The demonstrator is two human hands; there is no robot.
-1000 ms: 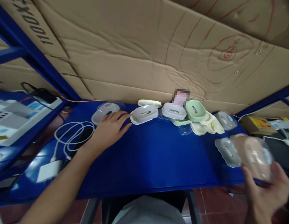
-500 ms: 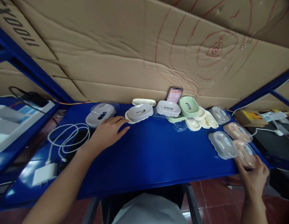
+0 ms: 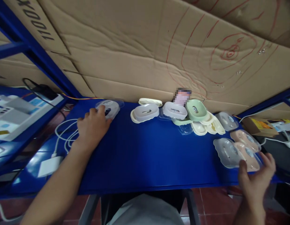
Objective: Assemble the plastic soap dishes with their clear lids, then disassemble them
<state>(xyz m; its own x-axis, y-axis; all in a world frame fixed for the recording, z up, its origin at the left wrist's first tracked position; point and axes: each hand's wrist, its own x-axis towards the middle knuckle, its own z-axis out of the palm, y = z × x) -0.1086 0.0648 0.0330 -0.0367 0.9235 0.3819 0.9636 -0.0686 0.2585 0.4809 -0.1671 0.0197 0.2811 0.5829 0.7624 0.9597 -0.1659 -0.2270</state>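
Observation:
My left hand (image 3: pixel 94 122) is curled over the front of a pale grey soap dish (image 3: pixel 113 110) at the table's back left, thumb at its right side. The fingers hide part of this dish; a clear plastic cover lies partly behind it. At the right, my right hand (image 3: pixel 257 175) is open, thumb and fingers apart, in front of a pink soap dish (image 3: pixel 249 156) under clear plastic. Whether it touches the dish I cannot tell. Beside that are a clear-covered grey soap dish (image 3: pixel 228 153) and another pink soap dish (image 3: pixel 244 139).
Along the back stand a pale grey dish (image 3: pixel 146 113), a lilac-grey dish (image 3: pixel 174 111), a green dish (image 3: pixel 195 109) and cream pieces (image 3: pixel 215 125). A white cable (image 3: pixel 61 125) and charger (image 3: pixel 50 165) lie at left. Cardboard (image 3: pixel 116 56) walls the back.
My left hand has drawn back leftward and curled over the grey soap dish. My right hand has come off the pink dish and opened. The view has shifted slightly.

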